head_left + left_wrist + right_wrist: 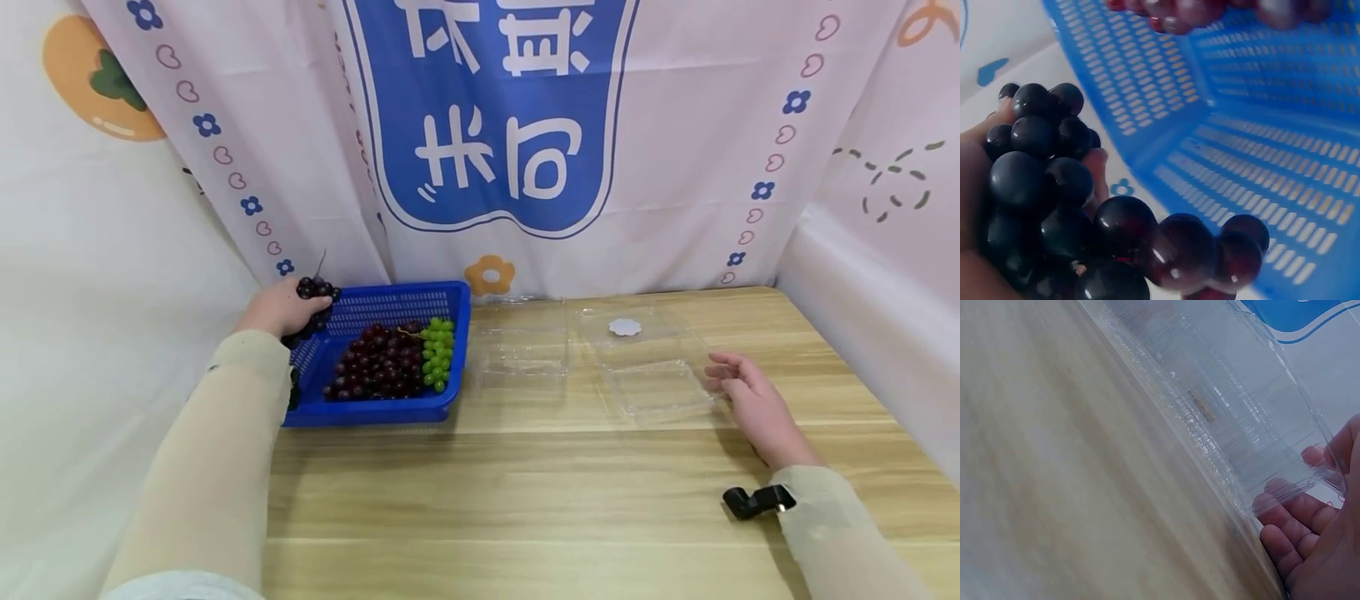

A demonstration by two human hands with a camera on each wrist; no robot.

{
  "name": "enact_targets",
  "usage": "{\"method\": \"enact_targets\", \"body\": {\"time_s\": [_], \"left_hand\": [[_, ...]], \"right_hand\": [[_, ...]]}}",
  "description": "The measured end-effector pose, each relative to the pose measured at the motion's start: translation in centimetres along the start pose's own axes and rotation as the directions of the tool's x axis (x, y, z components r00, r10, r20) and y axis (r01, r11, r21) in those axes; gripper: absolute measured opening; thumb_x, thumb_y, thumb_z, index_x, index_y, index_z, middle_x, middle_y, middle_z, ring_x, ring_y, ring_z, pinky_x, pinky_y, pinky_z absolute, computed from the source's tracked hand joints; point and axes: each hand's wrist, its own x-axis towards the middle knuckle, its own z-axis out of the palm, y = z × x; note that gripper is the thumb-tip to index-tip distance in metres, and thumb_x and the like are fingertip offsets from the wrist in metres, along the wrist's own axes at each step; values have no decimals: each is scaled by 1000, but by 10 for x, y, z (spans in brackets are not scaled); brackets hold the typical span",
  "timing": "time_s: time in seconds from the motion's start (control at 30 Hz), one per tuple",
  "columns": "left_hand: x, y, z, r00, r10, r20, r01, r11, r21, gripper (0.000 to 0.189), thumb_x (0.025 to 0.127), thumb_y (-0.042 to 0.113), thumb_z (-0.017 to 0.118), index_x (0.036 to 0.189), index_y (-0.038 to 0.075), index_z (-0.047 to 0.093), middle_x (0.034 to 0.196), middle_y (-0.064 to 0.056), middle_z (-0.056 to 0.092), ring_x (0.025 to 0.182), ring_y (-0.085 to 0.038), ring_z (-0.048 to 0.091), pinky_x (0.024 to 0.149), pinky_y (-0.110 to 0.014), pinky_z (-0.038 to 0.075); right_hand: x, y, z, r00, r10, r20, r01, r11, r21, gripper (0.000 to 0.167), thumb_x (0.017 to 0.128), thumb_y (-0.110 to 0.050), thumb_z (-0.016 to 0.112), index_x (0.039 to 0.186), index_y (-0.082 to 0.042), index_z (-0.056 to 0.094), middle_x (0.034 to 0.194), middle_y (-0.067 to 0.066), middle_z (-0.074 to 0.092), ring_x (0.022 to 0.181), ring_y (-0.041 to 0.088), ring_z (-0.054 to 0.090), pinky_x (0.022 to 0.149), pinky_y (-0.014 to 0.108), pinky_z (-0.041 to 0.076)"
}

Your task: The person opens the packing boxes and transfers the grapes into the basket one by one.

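Observation:
My left hand [281, 308] grips a bunch of black grapes [318, 292] above the left side of a blue plastic basket [375, 411]. In the left wrist view the black grapes [1035, 181] fill the hand, and a few reddish ones hang toward the basket wall [1135, 150]. Inside the basket lie dark red grapes [382, 362] and a smaller bunch of green grapes [438, 354]. At the right, my right hand [753, 408] pinches the edge of an open clear plastic box [660, 387]; its thumb and fingers lie about the rim in the right wrist view.
Another clear plastic box [521, 354] stands between the basket and the held box. A white scalloped label [625, 327] shows at the back of the right box. Printed cloth [675, 192] hangs behind and beside the wooden table [525, 500].

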Motion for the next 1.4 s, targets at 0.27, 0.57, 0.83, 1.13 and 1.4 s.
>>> {"method": "enact_targets", "body": {"time_s": [0.27,0.57,0.83,1.13,1.4], "left_hand": [[0,-11,9,995,2,102,-10,997,74,100,99,63,48,156,-11,13,155,-41,15,138,-62,20,109,-70,25],[3,-10,6,986,-23,164,15,999,47,99,99,55,56,156,-11,9,156,-41,13,138,-62,19,109,-69,28],[13,-9,7,965,-1,263,-26,995,98,98,95,46,67,155,-12,16,154,-42,15,139,-62,16,111,-69,25],[14,-3,17,938,-81,337,23,985,173,85,101,46,54,148,-20,27,150,-43,25,136,-59,30,108,-63,35],[16,0,14,950,-54,309,-1,984,176,75,105,43,46,138,-24,41,141,-44,40,126,-56,45,102,-61,42]], "right_hand": [[-1,1,0,1000,16,-4,-16,1000,5,50,109,-17,22,157,-5,30,146,25,49,127,37,51,87,24,40],[1,-3,0,1000,17,-4,-17,1000,17,49,109,-17,24,157,-5,31,145,23,49,127,37,51,89,26,40],[3,-2,-1,1000,22,8,-22,999,38,50,110,-18,23,157,-7,30,146,24,48,128,38,50,91,33,40],[-1,-4,0,1000,20,-6,-20,1000,10,48,109,-16,25,155,-4,34,144,23,50,127,38,52,93,34,41],[1,-2,-1,1000,13,-8,-12,999,32,48,109,-16,25,155,-4,33,143,24,50,126,38,53,96,38,42]]}}
